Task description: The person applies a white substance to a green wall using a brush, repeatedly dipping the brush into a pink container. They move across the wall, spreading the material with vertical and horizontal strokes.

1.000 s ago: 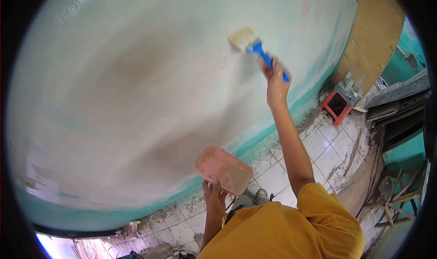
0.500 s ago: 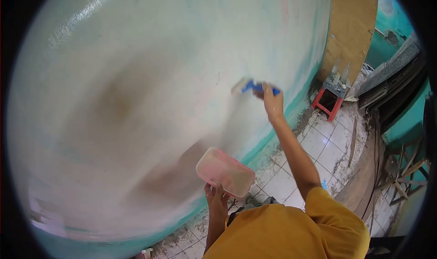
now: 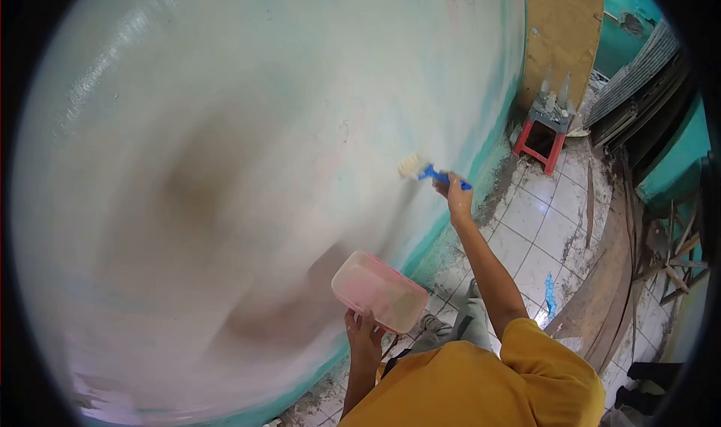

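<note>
A blue-handled brush (image 3: 435,174) is held in my right hand (image 3: 457,196), its pale bristles pointing left at the whitish wall (image 3: 300,126). Whether the bristles touch the wall, I cannot tell. My left hand (image 3: 363,340) grips the lower edge of a pink, see-through rectangular container (image 3: 380,292), which holds some pale material. The container is below and to the left of the brush, in front of the wall. Teal paint shows along the wall's lower edge.
A red and grey stool (image 3: 542,135) with bottles on it stands at the upper right, by a brown board (image 3: 562,36). Corrugated sheets (image 3: 638,78) lean farther right. Wooden pieces (image 3: 680,258) lie at the right, beside the dirty tiled floor (image 3: 529,217).
The brush and my right hand have moved down the wall and slightly right. The view has shifted, and my legs and feet now show more. The container remains in my left hand.
</note>
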A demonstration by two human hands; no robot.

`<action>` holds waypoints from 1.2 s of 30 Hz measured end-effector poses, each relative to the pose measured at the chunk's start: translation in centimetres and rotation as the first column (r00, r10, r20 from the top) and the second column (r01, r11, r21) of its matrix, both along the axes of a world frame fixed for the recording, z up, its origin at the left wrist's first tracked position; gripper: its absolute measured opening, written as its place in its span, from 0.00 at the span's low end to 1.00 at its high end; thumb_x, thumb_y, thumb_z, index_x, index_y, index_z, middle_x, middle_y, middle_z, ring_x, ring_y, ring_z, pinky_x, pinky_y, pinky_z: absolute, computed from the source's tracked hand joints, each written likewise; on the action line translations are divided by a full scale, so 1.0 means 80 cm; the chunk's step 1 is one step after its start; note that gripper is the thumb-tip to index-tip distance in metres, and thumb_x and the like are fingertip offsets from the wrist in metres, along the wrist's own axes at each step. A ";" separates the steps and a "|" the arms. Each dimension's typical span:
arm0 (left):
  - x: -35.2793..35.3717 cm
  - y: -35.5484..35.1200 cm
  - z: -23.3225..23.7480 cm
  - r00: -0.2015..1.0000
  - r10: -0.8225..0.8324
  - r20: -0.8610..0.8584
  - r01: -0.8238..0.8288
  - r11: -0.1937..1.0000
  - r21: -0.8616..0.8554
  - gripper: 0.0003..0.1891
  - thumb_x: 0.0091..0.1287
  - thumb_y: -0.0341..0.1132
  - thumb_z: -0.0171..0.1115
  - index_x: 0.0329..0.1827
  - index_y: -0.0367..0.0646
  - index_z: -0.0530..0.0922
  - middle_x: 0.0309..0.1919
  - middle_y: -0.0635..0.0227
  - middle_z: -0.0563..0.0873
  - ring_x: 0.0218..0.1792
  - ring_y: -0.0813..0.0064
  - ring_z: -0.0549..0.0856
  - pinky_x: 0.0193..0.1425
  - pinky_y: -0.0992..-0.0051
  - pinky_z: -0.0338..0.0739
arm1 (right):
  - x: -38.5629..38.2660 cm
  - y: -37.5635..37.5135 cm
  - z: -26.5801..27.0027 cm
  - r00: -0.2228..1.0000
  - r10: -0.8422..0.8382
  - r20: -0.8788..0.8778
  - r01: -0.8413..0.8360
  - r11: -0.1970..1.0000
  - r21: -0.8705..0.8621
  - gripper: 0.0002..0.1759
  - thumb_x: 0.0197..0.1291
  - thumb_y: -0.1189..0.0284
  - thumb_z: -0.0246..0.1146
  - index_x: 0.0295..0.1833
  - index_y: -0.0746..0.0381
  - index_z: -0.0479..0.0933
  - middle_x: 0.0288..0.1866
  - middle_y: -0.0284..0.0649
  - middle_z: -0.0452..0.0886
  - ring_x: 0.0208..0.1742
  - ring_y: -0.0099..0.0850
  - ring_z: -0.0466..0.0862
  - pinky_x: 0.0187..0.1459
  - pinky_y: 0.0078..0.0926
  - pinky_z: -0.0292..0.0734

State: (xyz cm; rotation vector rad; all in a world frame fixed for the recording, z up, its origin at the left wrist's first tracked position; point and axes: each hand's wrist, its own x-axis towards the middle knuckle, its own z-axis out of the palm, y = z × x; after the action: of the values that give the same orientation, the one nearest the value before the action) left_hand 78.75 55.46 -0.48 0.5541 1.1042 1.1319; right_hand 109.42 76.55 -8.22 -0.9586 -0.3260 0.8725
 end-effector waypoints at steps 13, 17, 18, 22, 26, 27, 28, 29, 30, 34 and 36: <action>0.020 0.008 0.006 1.000 0.021 0.010 -0.021 1.000 -0.014 0.31 0.71 0.37 0.63 0.71 0.41 0.55 0.63 0.56 0.71 0.61 0.60 0.79 0.57 0.58 0.83 | 0.036 0.026 0.265 0.989 -0.004 0.147 -0.051 0.928 0.368 0.20 0.72 0.66 0.55 0.53 0.74 0.79 0.44 0.49 0.87 0.43 0.35 0.88 0.52 0.31 0.83; 0.017 0.008 0.001 0.999 0.030 0.012 -0.030 0.999 -0.011 0.32 0.71 0.36 0.63 0.71 0.41 0.55 0.63 0.56 0.71 0.61 0.60 0.79 0.57 0.58 0.83 | 0.022 0.037 0.162 0.999 0.003 0.033 -0.014 0.941 0.339 0.22 0.74 0.64 0.54 0.58 0.73 0.76 0.47 0.50 0.86 0.47 0.35 0.88 0.55 0.31 0.82; 0.016 0.008 0.000 0.999 0.041 0.012 -0.041 0.999 -0.006 0.32 0.71 0.36 0.63 0.71 0.42 0.55 0.62 0.56 0.71 0.60 0.61 0.79 0.56 0.59 0.83 | 0.017 0.034 0.120 1.000 0.006 -0.004 -0.004 0.967 0.256 0.21 0.74 0.64 0.55 0.57 0.72 0.77 0.46 0.49 0.86 0.45 0.35 0.88 0.54 0.30 0.83; 0.008 0.008 -0.003 0.999 0.034 -0.019 -0.034 0.999 -0.003 0.32 0.71 0.36 0.64 0.70 0.42 0.56 0.61 0.58 0.72 0.59 0.62 0.80 0.55 0.60 0.83 | 0.012 0.004 -0.026 1.000 0.008 -0.021 -0.008 1.000 -0.005 0.19 0.73 0.65 0.56 0.55 0.71 0.79 0.41 0.46 0.87 0.39 0.33 0.88 0.48 0.29 0.85; 0.009 0.009 0.002 0.999 0.035 -0.022 -0.036 0.999 -0.024 0.31 0.70 0.36 0.64 0.70 0.43 0.56 0.60 0.59 0.73 0.58 0.64 0.80 0.54 0.61 0.84 | 0.018 0.003 -0.026 0.988 0.048 0.145 -0.018 0.980 -0.200 0.18 0.73 0.65 0.56 0.50 0.71 0.82 0.38 0.45 0.88 0.36 0.32 0.88 0.44 0.28 0.85; 0.009 0.009 0.004 0.999 0.032 -0.021 -0.032 0.999 -0.020 0.31 0.70 0.37 0.64 0.70 0.43 0.57 0.60 0.59 0.73 0.58 0.63 0.80 0.54 0.61 0.84 | 0.020 0.011 -0.003 0.982 0.034 0.188 -0.002 0.985 -0.170 0.18 0.73 0.65 0.56 0.48 0.71 0.82 0.38 0.46 0.88 0.36 0.32 0.88 0.44 0.27 0.85; 0.009 0.008 0.003 0.999 0.031 -0.021 -0.031 0.999 -0.020 0.31 0.70 0.37 0.64 0.70 0.43 0.57 0.60 0.59 0.73 0.58 0.63 0.80 0.54 0.61 0.84 | 0.024 0.021 0.032 0.965 0.019 0.263 0.012 0.993 -0.116 0.18 0.72 0.66 0.56 0.47 0.72 0.83 0.38 0.46 0.88 0.36 0.32 0.88 0.44 0.27 0.85; 0.007 0.007 0.001 1.000 0.022 -0.010 -0.022 1.000 -0.014 0.31 0.70 0.37 0.64 0.70 0.43 0.57 0.61 0.59 0.73 0.58 0.63 0.80 0.54 0.61 0.83 | 0.027 0.027 0.076 0.943 0.001 0.334 0.020 0.998 -0.060 0.18 0.72 0.67 0.56 0.46 0.72 0.83 0.38 0.46 0.88 0.36 0.32 0.88 0.43 0.27 0.85; 0.005 0.007 0.000 1.000 0.012 0.000 -0.012 1.000 -0.008 0.31 0.70 0.37 0.65 0.70 0.43 0.57 0.61 0.59 0.73 0.58 0.63 0.80 0.54 0.61 0.83 | 0.025 0.026 0.129 0.950 -0.027 0.311 0.025 1.000 0.010 0.18 0.72 0.67 0.56 0.47 0.72 0.83 0.39 0.47 0.88 0.36 0.32 0.88 0.45 0.28 0.85; 0.004 0.008 -0.001 1.000 0.025 0.007 -0.025 1.000 -0.015 0.31 0.70 0.36 0.65 0.70 0.43 0.57 0.61 0.58 0.72 0.59 0.62 0.79 0.56 0.58 0.82 | 0.034 0.019 0.265 0.980 -0.055 0.191 0.001 0.962 0.272 0.18 0.72 0.67 0.55 0.51 0.73 0.80 0.42 0.49 0.87 0.42 0.34 0.88 0.50 0.30 0.84; 0.002 0.008 -0.003 1.000 0.029 0.008 -0.029 0.999 -0.027 0.31 0.71 0.36 0.64 0.70 0.44 0.57 0.62 0.58 0.72 0.60 0.61 0.79 0.58 0.55 0.81 | 0.032 0.013 0.292 0.991 0.004 0.133 -0.062 0.900 0.431 0.19 0.73 0.67 0.54 0.55 0.73 0.78 0.45 0.50 0.87 0.46 0.35 0.88 0.54 0.31 0.82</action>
State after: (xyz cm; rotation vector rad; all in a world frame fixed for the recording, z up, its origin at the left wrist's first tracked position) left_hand 78.88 56.07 -0.68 0.5135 1.1215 1.1420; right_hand 111.98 77.60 15.15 -0.5929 -0.6231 0.7266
